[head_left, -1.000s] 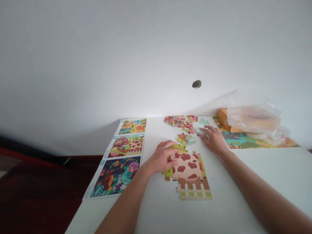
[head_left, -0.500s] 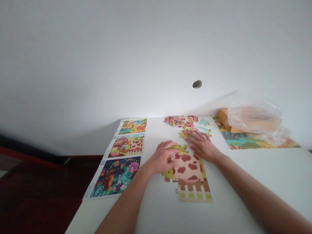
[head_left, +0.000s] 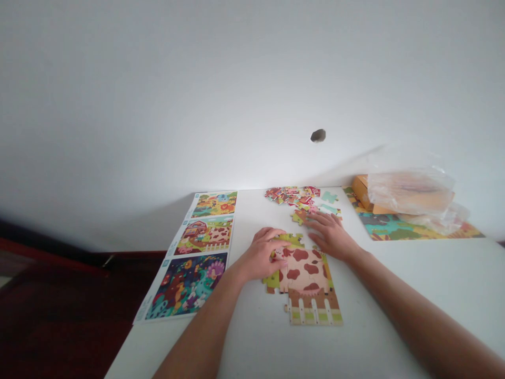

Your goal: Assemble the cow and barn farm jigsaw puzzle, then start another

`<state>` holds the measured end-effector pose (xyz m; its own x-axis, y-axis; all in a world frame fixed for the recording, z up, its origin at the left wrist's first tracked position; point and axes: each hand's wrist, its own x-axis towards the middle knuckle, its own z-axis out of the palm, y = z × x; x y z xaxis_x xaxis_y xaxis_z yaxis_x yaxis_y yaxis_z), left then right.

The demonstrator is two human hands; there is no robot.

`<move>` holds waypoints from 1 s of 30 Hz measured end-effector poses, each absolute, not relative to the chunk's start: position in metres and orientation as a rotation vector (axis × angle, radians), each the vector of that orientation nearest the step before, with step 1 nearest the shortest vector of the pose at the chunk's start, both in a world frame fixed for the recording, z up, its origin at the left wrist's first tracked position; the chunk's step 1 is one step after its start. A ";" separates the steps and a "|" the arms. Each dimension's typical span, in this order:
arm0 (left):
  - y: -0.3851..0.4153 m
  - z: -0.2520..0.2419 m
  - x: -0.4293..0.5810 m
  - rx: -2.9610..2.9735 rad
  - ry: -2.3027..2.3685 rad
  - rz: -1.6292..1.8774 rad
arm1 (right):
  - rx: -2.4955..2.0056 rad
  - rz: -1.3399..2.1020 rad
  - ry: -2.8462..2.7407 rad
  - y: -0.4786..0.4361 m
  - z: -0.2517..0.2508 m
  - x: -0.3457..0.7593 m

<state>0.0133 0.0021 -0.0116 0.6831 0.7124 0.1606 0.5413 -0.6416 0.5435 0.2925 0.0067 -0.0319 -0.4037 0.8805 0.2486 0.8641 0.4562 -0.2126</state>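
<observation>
A partly assembled jigsaw puzzle (head_left: 305, 271) lies on the white table, showing a brown-spotted cow above a white fence. My left hand (head_left: 265, 255) rests over its left edge, fingers apart, covering part of the cow's head. Just beyond the puzzle's upper right corner, my right hand (head_left: 331, 237) lies palm down with its fingers spread. Its fingertips reach among loose puzzle pieces, beside an orange-brown and green piece (head_left: 299, 216). Whatever is under the right fingers is hidden. A heap of loose puzzle pieces (head_left: 287, 196) sits farther back, by the wall.
On the left lies a picture sheet (head_left: 189, 284) with three printed scenes, the middle one a farm with a cow. At the back right, an orange box (head_left: 361, 190) and a clear plastic bag (head_left: 412, 192) rest on another colourful picture (head_left: 394, 231). The wall has a hole (head_left: 317, 136).
My right hand has shifted very slightly, its fingers drawing a little right, away from the puzzle's top edge. My left hand and the puzzle stay in nearly the same place.
</observation>
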 end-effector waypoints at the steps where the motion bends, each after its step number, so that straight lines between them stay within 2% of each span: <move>1: 0.002 -0.012 0.013 2.436 0.970 0.504 | -1.479 0.068 -2.379 0.007 -0.032 0.293; 16: 0.002 -0.013 0.013 2.452 0.969 0.516 | -1.615 0.095 -2.187 0.015 -0.040 0.300; 30: 0.001 -0.011 0.013 2.436 0.978 0.502 | -1.739 -0.020 -2.147 0.011 -0.039 0.289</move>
